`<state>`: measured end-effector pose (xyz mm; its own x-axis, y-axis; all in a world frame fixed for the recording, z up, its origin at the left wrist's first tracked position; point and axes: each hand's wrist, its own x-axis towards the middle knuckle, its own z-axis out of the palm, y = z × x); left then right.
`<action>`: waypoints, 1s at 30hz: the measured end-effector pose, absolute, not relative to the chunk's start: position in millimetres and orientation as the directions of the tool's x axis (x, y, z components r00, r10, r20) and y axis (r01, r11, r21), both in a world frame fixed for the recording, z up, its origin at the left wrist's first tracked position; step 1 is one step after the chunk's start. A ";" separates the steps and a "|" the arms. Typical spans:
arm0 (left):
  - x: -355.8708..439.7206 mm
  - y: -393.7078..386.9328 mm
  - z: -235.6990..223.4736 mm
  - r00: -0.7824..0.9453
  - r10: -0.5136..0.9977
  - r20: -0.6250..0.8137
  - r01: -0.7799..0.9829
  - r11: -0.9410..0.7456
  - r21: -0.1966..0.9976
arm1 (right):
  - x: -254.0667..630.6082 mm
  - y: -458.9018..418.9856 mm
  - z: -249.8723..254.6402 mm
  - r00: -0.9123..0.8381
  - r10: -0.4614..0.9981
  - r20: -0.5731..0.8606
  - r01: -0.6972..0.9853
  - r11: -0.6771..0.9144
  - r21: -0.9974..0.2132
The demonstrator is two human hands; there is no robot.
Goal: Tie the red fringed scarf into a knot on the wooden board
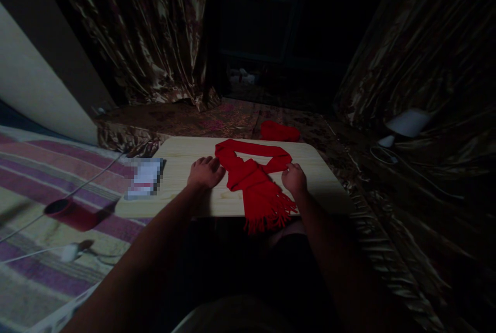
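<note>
A red fringed scarf [256, 180] lies folded in a loop on a low pale wooden table [182, 160], its fringe hanging over the near edge. My left hand [205, 172] rests on the tabletop with fingers curled, touching the scarf's left side. My right hand [294, 178] pinches the scarf's right edge between thumb and fingers. A second red cloth [279, 131] lies just beyond the table's far edge.
A red cup [72, 212] lies on its side on the striped rug [46, 167] at left, near a white cable. A blurred flat item [144, 178] sits at the table's left corner. Shiny brown curtains hang behind and at right; a white lamp [406, 123] lies at right.
</note>
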<state>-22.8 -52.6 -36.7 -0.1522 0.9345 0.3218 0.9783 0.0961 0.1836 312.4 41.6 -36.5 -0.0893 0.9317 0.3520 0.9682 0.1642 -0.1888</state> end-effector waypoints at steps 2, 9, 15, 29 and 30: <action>-21.9 -53.1 -35.7 -0.153 0.934 0.324 0.978 0.096 0.185 | 312.1 41.1 -35.7 -0.093 0.930 0.355 0.969 0.167 -0.183; -19.9 -53.9 -33.4 -0.157 0.936 0.313 0.981 0.113 0.156 | 311.3 39.0 -33.6 -0.084 0.930 0.357 0.968 0.161 -0.193; -21.3 -53.7 -35.1 -0.156 0.936 0.316 0.980 0.108 0.165 | 311.9 40.6 -36.8 -0.066 0.928 0.366 0.962 0.156 -0.222; -23.8 -52.9 -37.4 -0.148 0.921 0.359 0.965 0.054 0.257 | 319.7 55.6 -43.5 0.176 0.938 0.299 0.781 0.051 -0.622; -23.6 -51.2 -37.6 -0.143 0.918 0.371 0.959 0.037 0.281 | 317.3 57.0 -40.1 0.202 0.935 0.291 0.761 0.037 -0.648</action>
